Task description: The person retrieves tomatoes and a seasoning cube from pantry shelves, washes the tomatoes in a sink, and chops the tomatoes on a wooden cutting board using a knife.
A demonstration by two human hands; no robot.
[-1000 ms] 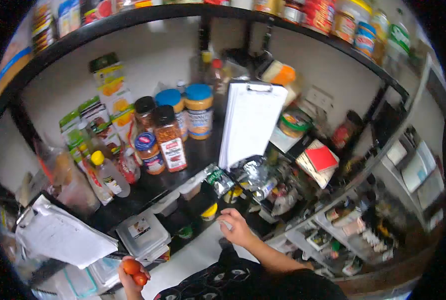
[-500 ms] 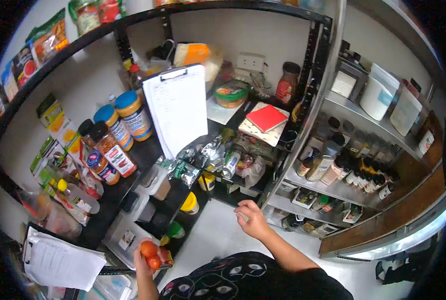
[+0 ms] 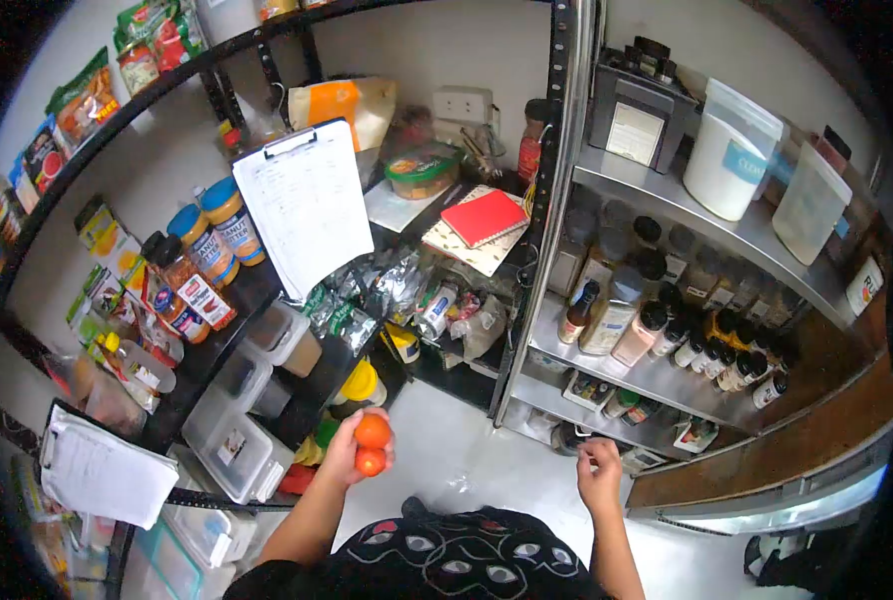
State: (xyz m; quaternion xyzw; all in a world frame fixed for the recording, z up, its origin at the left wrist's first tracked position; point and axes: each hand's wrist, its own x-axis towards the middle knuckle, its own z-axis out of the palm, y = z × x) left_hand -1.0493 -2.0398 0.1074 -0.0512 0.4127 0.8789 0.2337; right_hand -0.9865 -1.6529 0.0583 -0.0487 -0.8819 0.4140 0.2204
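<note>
Two red-orange tomatoes, one (image 3: 373, 431) above the other (image 3: 370, 461), are held in my left hand (image 3: 345, 452), its fingers wrapped round them. That hand is in front of my body, near the lower black shelves and a yellow-lidded tub (image 3: 362, 382). Over on the right, my right hand (image 3: 600, 474) is raised with its fingers curled together, near the low metal shelf. Whether anything small sits between those fingertips is hidden.
Black shelves (image 3: 229, 350) on the left hold jars, packets and plastic boxes. Clipboards (image 3: 302, 205) (image 3: 107, 470) hang from them. Metal shelves (image 3: 657, 385) with spice bottles and containers (image 3: 732, 150) stand at the right. White floor (image 3: 437, 430) shows between.
The view has swung right, bringing the metal shelves in more fully. My left hand has come up and inward with the tomatoes, and my right hand has moved outward to the right.
</note>
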